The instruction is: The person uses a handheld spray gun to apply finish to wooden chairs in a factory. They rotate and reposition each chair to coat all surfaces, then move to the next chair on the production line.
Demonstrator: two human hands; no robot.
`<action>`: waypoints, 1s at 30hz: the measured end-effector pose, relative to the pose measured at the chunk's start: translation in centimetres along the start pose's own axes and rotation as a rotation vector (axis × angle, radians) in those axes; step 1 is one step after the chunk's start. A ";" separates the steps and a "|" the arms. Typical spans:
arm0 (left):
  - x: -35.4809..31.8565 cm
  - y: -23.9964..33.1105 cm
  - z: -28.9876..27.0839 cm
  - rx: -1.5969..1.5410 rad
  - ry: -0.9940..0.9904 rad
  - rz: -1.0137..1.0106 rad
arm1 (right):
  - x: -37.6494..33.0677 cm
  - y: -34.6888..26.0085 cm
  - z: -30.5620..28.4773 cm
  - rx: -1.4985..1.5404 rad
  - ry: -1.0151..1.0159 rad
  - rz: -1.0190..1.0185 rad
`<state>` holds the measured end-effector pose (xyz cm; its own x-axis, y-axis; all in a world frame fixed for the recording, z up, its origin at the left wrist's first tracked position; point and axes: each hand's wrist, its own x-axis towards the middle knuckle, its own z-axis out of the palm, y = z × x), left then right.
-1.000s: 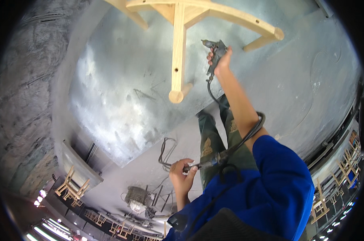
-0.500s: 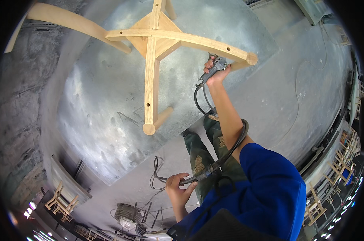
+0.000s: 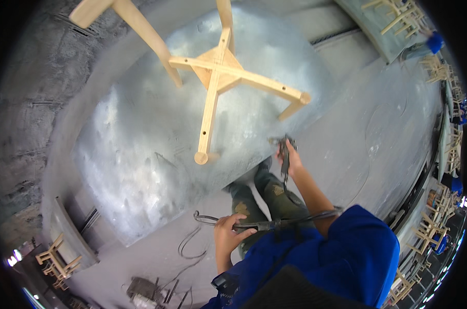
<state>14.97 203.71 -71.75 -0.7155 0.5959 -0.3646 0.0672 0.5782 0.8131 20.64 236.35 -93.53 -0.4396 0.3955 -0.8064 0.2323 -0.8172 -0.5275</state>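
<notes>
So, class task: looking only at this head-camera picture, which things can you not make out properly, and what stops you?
- Tool in the right hand: small and dark, kind unclear.
- Hose in the left hand: far end hidden behind the blue sleeve.
- Upturned wooden chair: seat hidden under its own legs.
- Machine on the floor: dim, near the lower edge.

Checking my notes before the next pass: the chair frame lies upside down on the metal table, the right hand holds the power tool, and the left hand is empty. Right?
Not quite. The head view shows the left hand gripping the black hose, not empty. The rest holds: the chair frame lies upside down on the metal table, and the right hand holds the power tool.
</notes>
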 end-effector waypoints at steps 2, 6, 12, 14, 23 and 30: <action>0.1 -0.1 0.1 -0.054 -0.024 0.108 | -3.9 -1.3 -1.1 0.039 -0.018 0.000; 0.0 1.1 -0.2 -0.119 -0.093 0.192 | -9.3 -5.4 0.4 0.239 -0.032 -0.105; -1.8 4.5 -2.4 -0.363 -0.019 0.202 | -12.6 -15.6 8.0 0.362 -0.120 -0.367; -2.9 4.7 -4.1 -0.245 0.042 0.241 | -14.2 -17.8 10.0 0.501 -0.256 -0.443; -6.2 4.4 -6.8 -0.238 0.179 0.238 | -16.2 -19.6 14.5 0.533 -0.318 -0.541; -6.7 3.1 -8.5 -0.280 0.163 0.228 | -17.6 -16.9 17.6 0.438 -0.271 -0.379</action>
<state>14.08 196.75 -62.91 -0.8067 0.5822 -0.1014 0.0611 0.2529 0.9656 9.14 235.83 -65.69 -0.6385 0.6179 -0.4588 -0.3333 -0.7594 -0.5588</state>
